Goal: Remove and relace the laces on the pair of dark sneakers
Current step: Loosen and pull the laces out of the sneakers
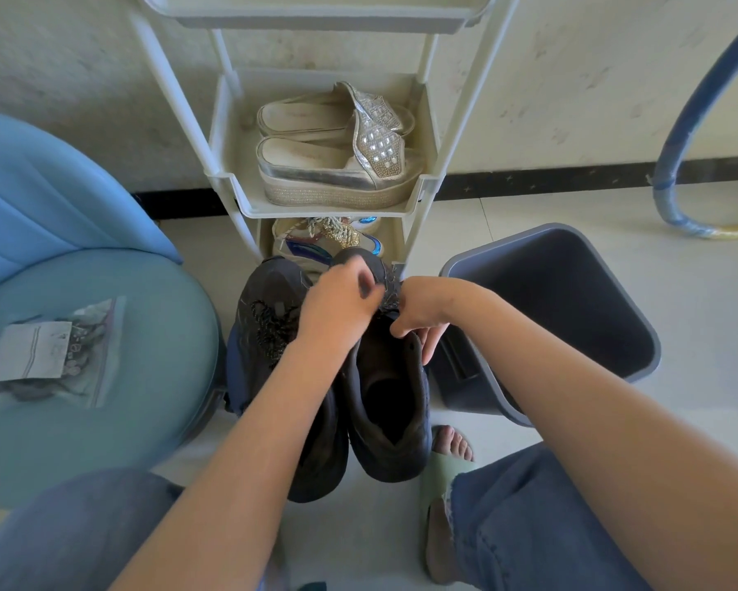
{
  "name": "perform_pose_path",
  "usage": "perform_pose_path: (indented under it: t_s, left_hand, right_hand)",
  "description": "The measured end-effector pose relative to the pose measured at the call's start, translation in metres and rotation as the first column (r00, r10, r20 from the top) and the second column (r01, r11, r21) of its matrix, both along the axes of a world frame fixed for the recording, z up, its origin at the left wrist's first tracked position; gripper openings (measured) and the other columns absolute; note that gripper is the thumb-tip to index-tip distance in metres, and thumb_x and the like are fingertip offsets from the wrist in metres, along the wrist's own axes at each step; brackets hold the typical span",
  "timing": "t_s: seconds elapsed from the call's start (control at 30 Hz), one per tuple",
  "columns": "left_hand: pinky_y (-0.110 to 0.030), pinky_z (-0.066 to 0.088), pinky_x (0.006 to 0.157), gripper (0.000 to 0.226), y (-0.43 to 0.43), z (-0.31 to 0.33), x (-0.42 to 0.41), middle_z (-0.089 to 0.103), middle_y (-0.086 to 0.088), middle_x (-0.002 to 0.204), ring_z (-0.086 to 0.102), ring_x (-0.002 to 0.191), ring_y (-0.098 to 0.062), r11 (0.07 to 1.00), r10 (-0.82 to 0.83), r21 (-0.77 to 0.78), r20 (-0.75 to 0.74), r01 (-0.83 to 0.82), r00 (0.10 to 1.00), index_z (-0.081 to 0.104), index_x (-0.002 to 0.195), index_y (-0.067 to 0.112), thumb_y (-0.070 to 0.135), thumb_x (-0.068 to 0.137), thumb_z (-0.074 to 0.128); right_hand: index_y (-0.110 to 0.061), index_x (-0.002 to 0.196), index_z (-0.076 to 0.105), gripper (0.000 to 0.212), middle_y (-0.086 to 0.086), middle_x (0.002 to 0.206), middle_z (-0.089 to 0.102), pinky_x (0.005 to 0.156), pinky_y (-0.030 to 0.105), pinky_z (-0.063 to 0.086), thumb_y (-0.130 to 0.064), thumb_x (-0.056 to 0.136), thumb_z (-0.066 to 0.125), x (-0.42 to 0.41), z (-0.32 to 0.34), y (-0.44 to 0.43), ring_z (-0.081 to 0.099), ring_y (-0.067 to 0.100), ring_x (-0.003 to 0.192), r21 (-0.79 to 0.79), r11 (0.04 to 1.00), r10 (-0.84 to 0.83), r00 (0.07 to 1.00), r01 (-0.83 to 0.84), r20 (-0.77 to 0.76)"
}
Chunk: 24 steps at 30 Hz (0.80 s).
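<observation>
Watching through the head cam, so take this as my read; nearest to me are the jeans (529,526) and a foot in a green slide (439,471), both on the floor well in front of the white shoe rack (226,177). Next out, the two dark sneakers stand toes toward the rack's foot. The worked sneaker (384,420) is in front of the rack's right leg, mouth gaping; the second sneaker (265,300) is in front of its left leg with its own laces (273,330) threaded.

Both hands meet over the worked sneaker's front eyelets, just short of the rack's bottom shelf. The right hand (426,309) looks to be pinching a dark lace (390,297), spare fingers hanging by the collar. The left hand (337,300) has fingers curled toward the same lace, but it's smeared with blur; I can't tell if it really has hold.

My guess is we're at the last rows of unlacing this shoe; the next move needs a straight pull through the remaining eyelets while the shoe is held down.

Right of the rack sits a grey bin (550,232); left of it is a blue stool (145,377) carrying a plastic bag (51,351); on the rack's shelf sit silver platform sandals (337,164).
</observation>
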<state>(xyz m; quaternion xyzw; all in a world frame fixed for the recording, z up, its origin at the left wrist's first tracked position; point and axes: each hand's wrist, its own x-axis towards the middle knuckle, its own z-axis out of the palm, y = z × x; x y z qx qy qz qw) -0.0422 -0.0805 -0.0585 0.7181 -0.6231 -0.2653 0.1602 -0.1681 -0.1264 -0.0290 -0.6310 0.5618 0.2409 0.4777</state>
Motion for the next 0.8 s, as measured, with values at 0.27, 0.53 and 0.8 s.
perform_pose_path:
  t_s: [0.27,0.53,0.8]
  left_hand:
    - [-0.033,0.042,0.083,0.015,-0.013,0.001,0.003,0.053,-0.004,0.113,0.057,0.104,-0.024,0.963,-0.189,0.223,0.16,0.151,0.969,0.069,0.102,0.019,0.024,0.092,0.059]
    - [-0.019,0.038,0.062,0.028,-0.009,0.001,0.006,0.048,0.001,0.069,0.043,0.057,-0.009,0.721,0.573,0.373,-0.795,-0.584,0.2,0.052,0.08,0.013,0.021,0.103,0.037]
    - [-0.03,0.039,0.066,0.024,-0.001,0.007,0.007,0.059,0.006,0.076,0.052,0.071,-0.013,0.963,0.244,0.178,-0.268,-0.202,0.932,0.05,0.095,0.018,0.04,0.09,0.054]
  right_hand:
    - [0.001,0.084,0.056,0.009,0.02,0.084,0.071,0.082,0.035,0.058,-0.007,0.088,0.057,0.001,0.001,-0.001,0.073,0.032,0.078,0.022,1.0,-0.014,1.0,0.014,0.009]
    - [0.005,0.096,0.057,0.016,0.021,0.091,0.072,0.086,0.038,0.057,-0.009,0.088,0.057,-0.001,-0.002,-0.002,0.073,0.033,0.079,0.02,1.0,-0.014,1.0,0.014,0.005]
    - [0.007,0.1,0.057,0.017,0.025,0.098,0.07,0.082,0.04,0.058,-0.006,0.089,0.057,-0.001,-0.002,-0.002,0.072,0.036,0.081,0.05,0.998,-0.047,0.999,0.046,0.024]
